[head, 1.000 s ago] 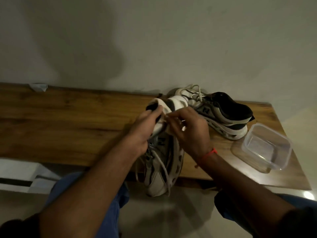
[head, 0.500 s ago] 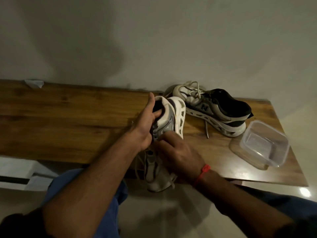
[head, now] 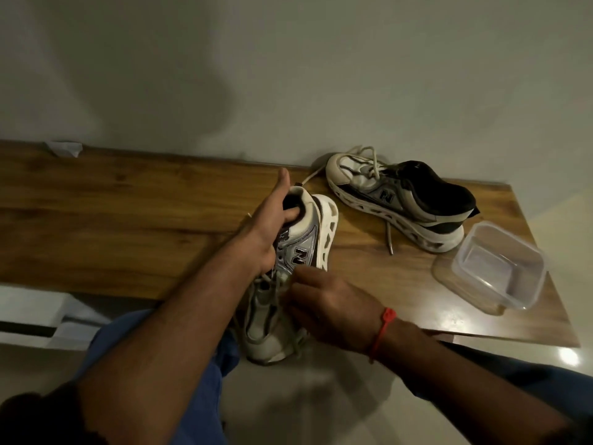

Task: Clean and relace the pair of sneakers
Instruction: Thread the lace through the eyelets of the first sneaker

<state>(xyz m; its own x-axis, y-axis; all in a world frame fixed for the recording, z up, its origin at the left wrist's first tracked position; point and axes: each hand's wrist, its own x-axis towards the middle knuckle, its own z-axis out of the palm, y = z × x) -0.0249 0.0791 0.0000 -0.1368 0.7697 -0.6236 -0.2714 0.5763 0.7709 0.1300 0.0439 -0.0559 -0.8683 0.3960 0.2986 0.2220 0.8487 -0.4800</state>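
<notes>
Two hands work the near sneaker [head: 288,284], which you hold toe-down off the table's [head: 128,220] front edge. Your right hand [head: 330,308] seems to pinch a lace [head: 272,293] at the eyelets, though its fingertips are hidden. Your left hand [head: 268,232] grips the heel collar, the stiffest hold on a light, soft-sided shoe. Farther back, the second sneaker [head: 401,197] lies on the table.

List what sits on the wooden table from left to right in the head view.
Crumpled white scrap → held sneaker, gripped by the left hand → second sneaker → clear plastic container.
</notes>
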